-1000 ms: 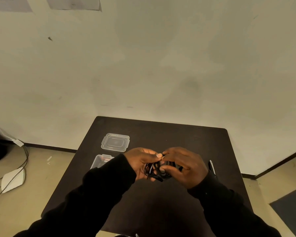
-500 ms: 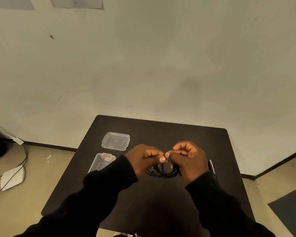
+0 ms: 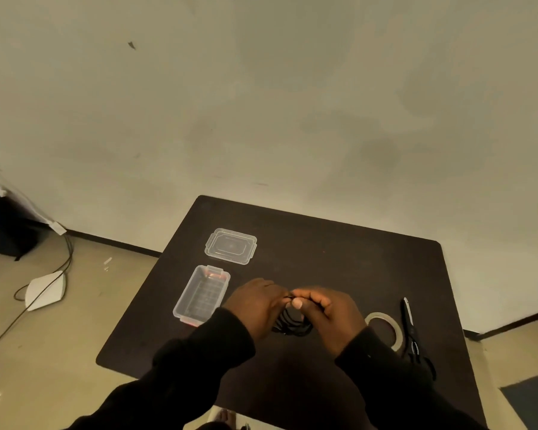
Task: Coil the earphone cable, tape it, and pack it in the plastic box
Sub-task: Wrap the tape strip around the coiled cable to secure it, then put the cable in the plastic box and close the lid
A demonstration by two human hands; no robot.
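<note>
Centrally, on dark worktop (image 3: 339, 249): left hand (image 3: 255, 305) and right hand (image 3: 330, 311), fingertips meeting, each grip pinched on black earphone cable (image 3: 292, 325), whose coil hangs between them just above the surface. Left: open plastic box (image 3: 187, 302); lid (image 3: 230, 246) beyond. Right: tape roll (image 3: 385, 328), scissors (image 3: 412, 333) beside it.

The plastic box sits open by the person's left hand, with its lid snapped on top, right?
Not quite. The head view shows the plastic box open by the left hand, but its lid lies separately on the table, beyond the box.
</note>
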